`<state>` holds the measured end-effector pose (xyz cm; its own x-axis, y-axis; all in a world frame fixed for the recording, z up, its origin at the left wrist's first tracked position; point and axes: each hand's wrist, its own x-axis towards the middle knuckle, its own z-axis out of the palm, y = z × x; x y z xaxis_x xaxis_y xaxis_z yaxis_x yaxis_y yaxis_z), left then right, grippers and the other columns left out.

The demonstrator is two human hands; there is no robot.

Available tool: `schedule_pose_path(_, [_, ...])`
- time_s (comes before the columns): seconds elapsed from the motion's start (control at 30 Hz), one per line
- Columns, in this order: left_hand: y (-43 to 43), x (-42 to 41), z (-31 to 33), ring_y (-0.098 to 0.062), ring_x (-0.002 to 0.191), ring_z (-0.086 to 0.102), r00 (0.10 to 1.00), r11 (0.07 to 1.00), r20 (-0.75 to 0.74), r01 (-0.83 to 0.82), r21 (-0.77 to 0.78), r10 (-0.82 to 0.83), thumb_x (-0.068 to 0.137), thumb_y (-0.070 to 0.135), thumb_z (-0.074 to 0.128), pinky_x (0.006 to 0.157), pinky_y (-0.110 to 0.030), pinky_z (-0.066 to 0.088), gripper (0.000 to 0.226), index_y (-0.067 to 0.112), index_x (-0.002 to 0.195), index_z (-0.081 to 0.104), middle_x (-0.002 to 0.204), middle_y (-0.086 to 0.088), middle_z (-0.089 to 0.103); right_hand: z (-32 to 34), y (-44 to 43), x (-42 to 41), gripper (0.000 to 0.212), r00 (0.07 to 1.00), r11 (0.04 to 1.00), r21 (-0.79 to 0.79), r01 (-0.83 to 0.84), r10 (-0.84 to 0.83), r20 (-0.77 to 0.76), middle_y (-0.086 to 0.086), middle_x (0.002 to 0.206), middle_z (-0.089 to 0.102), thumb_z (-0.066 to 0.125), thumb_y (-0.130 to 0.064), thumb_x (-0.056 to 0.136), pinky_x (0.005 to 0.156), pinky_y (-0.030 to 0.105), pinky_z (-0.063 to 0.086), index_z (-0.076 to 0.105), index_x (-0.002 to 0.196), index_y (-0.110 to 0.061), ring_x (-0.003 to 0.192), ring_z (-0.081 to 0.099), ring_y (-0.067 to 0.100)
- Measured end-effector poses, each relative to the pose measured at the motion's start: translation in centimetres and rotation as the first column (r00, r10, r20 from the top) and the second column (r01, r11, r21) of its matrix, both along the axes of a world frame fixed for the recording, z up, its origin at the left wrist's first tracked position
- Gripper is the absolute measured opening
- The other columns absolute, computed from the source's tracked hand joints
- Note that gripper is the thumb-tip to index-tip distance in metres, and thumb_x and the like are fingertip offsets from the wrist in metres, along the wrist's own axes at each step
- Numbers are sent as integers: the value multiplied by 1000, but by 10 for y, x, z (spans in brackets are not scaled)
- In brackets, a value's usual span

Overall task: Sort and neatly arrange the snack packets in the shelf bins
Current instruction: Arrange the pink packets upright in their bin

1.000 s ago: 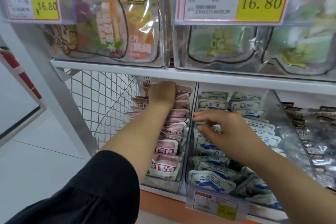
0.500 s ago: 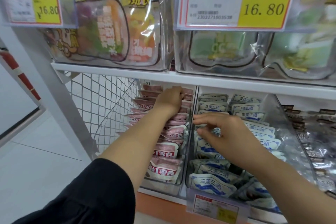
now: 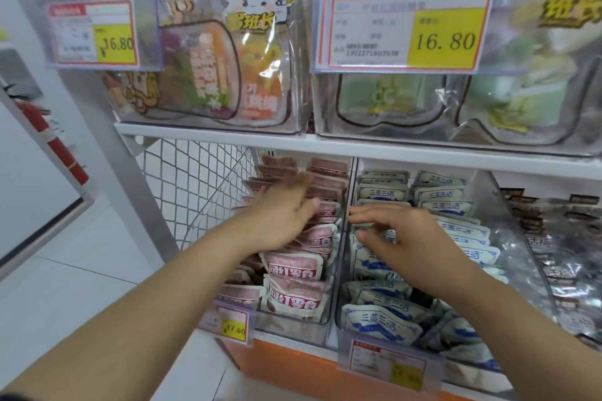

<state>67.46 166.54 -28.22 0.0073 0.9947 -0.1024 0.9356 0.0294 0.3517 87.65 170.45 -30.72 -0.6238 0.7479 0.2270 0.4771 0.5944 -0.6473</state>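
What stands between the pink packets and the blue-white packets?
The clear bin walls separate pink packets from blue-white packets, in the head view.

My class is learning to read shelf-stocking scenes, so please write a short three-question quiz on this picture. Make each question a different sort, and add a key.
1. True or false: the right hand is over the blue-and-white packets.
2. What is the left hand over? A. pink packets B. bottles C. tins
3. Fill in: the large price tag at top right reads ____.
Key: 1 true; 2 A; 3 16.80
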Motion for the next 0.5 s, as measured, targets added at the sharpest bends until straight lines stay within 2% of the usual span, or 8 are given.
schedule_pose_path(0.03, [-18, 1, -4, -14, 146, 5, 997, 996, -67, 32, -85, -37, 100, 47, 21, 120, -42, 9, 60, 24, 152, 0, 158, 7, 1, 1, 0, 0, 26, 1000, 1000, -3, 1, -1, 9, -26, 116, 54, 64, -20, 88, 82, 2, 43, 67, 113, -28, 87, 60, -8])
schedule_pose_path(0.07, [-31, 4, -9, -10, 145, -11, 990, 987, -131, 33, -158, -54, 99, 51, 16, 120, -43, -4, 62, 26, 150, -8, 155, 11, -14, 1, -1, -1, 27, 1000, 1000, -5, 4, -3, 19, -27, 116, 54, 63, -20, 88, 81, 1, 42, 67, 114, -28, 85, 59, -10])
schedule_pose_path(0.13, [-45, 15, -22, -10, 142, -21, 965, 979, -258, 0, -203, -54, 99, 51, 12, 117, -42, -13, 61, 26, 149, -15, 153, 9, -24, 1, -1, -1, 27, 999, 1000, 3, 10, -10, 32, -27, 116, 53, 63, -21, 89, 77, -2, 39, 67, 114, -28, 83, 58, -12])
schedule_pose_path(0.23, [-43, 26, -37, -14, 143, -21, 924, 994, -382, -16, -109, -27, 99, 48, 8, 117, -45, -12, 61, 22, 149, -16, 156, 2, -23, 1, -4, -2, 27, 999, 1000, 5, 15, -15, 37, -26, 117, 54, 63, -22, 88, 76, -3, 39, 66, 115, -29, 82, 58, -12])
schedule_pose_path(0.4, [13, 19, -28, -13, 146, -8, 972, 998, -229, -36, 60, 49, 101, 44, 11, 117, -46, -7, 58, 19, 152, -1, 160, 1, -7, 4, -3, -3, 27, 999, 1000, -6, 12, -11, 36, -24, 116, 55, 63, -19, 89, 77, -5, 37, 66, 115, -26, 85, 57, -11])
schedule_pose_path(0.5, [49, 17, -28, -15, 147, -5, 963, 998, -265, -30, 61, 46, 102, 39, 19, 116, -47, -5, 57, 19, 152, 2, 160, 0, -5, 5, 0, -2, 26, 1000, 1000, -15, 12, -11, 29, -24, 111, 55, 62, -17, 89, 77, -7, 33, 68, 113, -23, 92, 54, -9])
